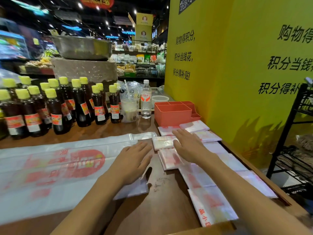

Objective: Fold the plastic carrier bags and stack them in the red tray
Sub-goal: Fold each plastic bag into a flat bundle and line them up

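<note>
White plastic everywhere on this brown worktop (162, 189), so I'm sorting out what I've got. One long carrier bag (55, 168) lies flat across the left, red print up, its right end just under my left hand (133, 160). That hand is spread flat, fingers straight and relaxed, resting on the bag's end and gripping nothing. My right hand (189, 145) is also flat and open, fingers straight, palm down over the folded bags (166, 142) lying to the right; whether it presses them or just hovers, I can't tell.

More folded bags run down the right edge towards me, the nearest one (211, 207) showing red characters. The red tray (174, 114) stands at the far right against the yellow wall (228, 82), and from here I see nothing stacked in it yet, though its inside is mostly hidden. Dark bottles (55, 107) with yellow caps crowd the far left, and a water bottle (146, 100) stands beside the tray.

My read: the long bag is next to fold. To do it well I'd smooth the air out toward the open end first, keep the edges lined up, and crease each fold firmly, because this film is slippery and springs back. Small squares like the others will fit the tray's compartments.
</note>
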Demonstrator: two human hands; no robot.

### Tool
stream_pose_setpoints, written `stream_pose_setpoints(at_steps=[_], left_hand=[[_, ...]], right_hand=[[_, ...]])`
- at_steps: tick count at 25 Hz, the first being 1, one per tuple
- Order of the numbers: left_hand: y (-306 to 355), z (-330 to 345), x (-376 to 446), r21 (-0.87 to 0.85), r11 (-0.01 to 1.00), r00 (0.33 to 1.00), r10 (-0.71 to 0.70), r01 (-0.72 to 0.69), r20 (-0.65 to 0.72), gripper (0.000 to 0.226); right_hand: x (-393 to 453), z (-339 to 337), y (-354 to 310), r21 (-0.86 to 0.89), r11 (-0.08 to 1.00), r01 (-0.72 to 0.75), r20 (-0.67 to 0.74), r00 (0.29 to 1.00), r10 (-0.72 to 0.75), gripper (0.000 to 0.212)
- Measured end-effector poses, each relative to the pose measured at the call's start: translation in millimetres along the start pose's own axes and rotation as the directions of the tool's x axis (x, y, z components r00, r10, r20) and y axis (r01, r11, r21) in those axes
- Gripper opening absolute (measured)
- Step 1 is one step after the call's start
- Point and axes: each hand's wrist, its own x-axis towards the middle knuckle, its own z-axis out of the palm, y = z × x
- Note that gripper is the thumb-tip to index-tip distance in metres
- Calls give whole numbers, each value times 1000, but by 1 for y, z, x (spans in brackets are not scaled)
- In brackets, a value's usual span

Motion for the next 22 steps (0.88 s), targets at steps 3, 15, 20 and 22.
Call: stream_pose_setpoints(at_steps=[3, 15, 20, 22], left_hand=[[-33, -19, -38, 82, 994, 997, -70, 69, 11, 86], [-144, -74, -243, -138, 834, 843, -514, 535, 160, 102], [-131, -76, -245, -88, 870, 874, -485, 486, 25, 77], [-127, -79, -245, -67, 881, 884, -468, 468, 22, 78]], right_hand=[[-1, 12, -57, 65, 991, 114, -4, 993, -114, 53], [-59, 82, -196, 413, 853, 318, 234, 868, -437, 78], [-60, 80, -185, 486, 809, 331, 71, 907, -414, 40], [-61, 78, -185, 475, 810, 344, 55, 907, -417, 34]])
